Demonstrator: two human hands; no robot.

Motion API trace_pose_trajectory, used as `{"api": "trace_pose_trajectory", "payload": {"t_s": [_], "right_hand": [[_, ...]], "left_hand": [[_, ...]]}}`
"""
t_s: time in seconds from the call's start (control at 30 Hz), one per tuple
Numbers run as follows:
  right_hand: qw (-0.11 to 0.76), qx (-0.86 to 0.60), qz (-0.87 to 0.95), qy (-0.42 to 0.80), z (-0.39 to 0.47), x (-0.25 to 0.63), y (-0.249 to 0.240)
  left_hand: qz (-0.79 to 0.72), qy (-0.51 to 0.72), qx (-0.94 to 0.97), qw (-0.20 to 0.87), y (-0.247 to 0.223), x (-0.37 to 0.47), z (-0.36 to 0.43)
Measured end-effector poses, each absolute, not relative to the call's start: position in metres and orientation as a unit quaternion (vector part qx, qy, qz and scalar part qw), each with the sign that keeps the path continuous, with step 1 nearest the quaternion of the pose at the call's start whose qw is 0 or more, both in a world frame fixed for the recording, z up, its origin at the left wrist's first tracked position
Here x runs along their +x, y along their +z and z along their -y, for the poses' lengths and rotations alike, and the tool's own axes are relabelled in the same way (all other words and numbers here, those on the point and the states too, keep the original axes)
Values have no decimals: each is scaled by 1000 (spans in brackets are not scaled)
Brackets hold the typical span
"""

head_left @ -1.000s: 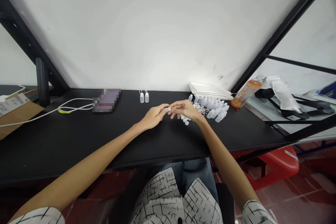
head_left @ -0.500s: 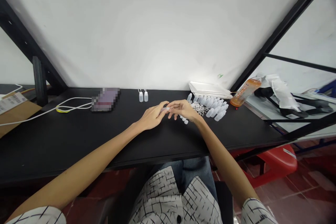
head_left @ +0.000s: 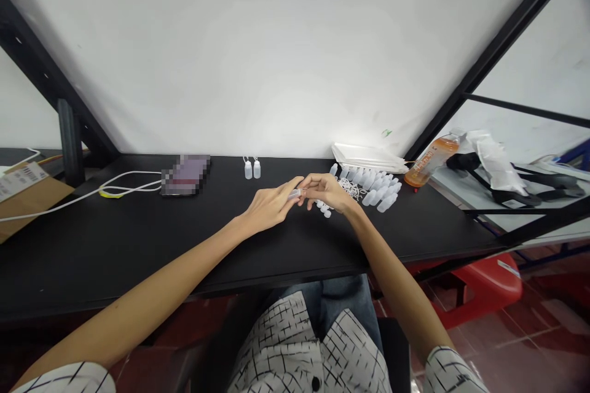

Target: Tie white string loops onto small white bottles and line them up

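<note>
Above the black tabletop, my left hand (head_left: pixel 271 204) is closed around a small translucent white bottle (head_left: pixel 294 194), held lengthwise with its end pointing right. My right hand (head_left: pixel 325 190) pinches at the bottle's right end, where a cap seems to be; fingers partly hide it. Just beyond my right hand lies a heap of white looped cords (head_left: pixel 351 189). Several small translucent bottles (head_left: pixel 378 187) lie in rows right of that heap. A few white caps (head_left: pixel 325 211) sit below my right hand. Two small bottles with cord loops (head_left: pixel 252 169) stand near the wall.
Flat white plastic bags (head_left: pixel 369 158) rest by the wall. An orange drink bottle (head_left: pixel 431 161) leans at the right frame. A blurred-out phone-like object (head_left: pixel 185 175) with a white cable (head_left: pixel 133 189) lies left, beside a cardboard box (head_left: pixel 34 196). A red stool (head_left: pixel 488 285) stands below right.
My left hand has turned slightly and shifted its fingers along the small bottle, showing more of it. My right hand has moved slightly right, still at the bottle's end.
</note>
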State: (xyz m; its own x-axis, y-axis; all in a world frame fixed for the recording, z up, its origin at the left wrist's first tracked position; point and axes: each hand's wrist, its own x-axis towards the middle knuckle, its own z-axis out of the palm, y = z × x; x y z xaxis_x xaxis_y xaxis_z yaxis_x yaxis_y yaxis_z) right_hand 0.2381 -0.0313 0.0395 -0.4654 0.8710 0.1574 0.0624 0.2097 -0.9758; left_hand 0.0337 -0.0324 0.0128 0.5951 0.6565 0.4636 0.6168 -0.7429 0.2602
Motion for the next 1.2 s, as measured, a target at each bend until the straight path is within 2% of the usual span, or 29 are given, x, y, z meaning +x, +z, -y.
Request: {"api": "trace_pose_trajectory", "payload": {"t_s": [0.3,0.6,1.03,1.2], "right_hand": [[455,-364,684,438,27,242,38],[402,-384,688,466,32,244,42],[458,-353,665,473,30,237,35],[483,-352,656,460,29,239,37]], "left_hand": [[-394,322,852,124,16,36,29],[-337,385,825,239,5,38,24],[-306,429,841,126,-1,36,24],[-344,440,813,164,6,40,26]]}}
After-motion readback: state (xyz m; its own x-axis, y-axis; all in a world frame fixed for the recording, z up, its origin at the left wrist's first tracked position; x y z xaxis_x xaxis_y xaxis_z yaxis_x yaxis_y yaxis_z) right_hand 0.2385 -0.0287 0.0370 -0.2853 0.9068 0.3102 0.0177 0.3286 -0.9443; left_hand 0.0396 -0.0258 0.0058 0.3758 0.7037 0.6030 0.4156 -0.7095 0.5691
